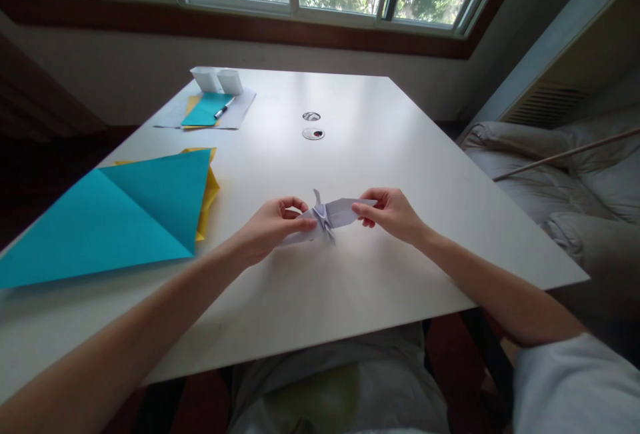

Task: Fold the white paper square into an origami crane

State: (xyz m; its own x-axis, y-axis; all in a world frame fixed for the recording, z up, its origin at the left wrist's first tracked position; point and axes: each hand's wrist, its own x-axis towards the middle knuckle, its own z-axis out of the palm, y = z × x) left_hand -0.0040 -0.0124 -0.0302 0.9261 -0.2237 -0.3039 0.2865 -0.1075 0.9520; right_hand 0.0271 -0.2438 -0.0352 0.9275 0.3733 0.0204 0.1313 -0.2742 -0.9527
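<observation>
A small folded white paper crane (323, 215) is held just over the near part of the white table. Its two wings stretch out left and right, with narrow points sticking up and down from the pleated middle. My left hand (273, 227) pinches the left wing close to the body, the thumb on top. At the tip of the right wing, my right hand (393, 213) grips the paper between thumb and fingers. Part of each wing is covered by my fingers.
A large blue paper sheet (125, 221) with creases lies at the left over yellow folded paper (207, 201). Farther back are small blue paper (207, 109), a marker pen (225, 108) and white boxes (230, 82). Two round inserts (313, 134) sit in the white tabletop (370, 127).
</observation>
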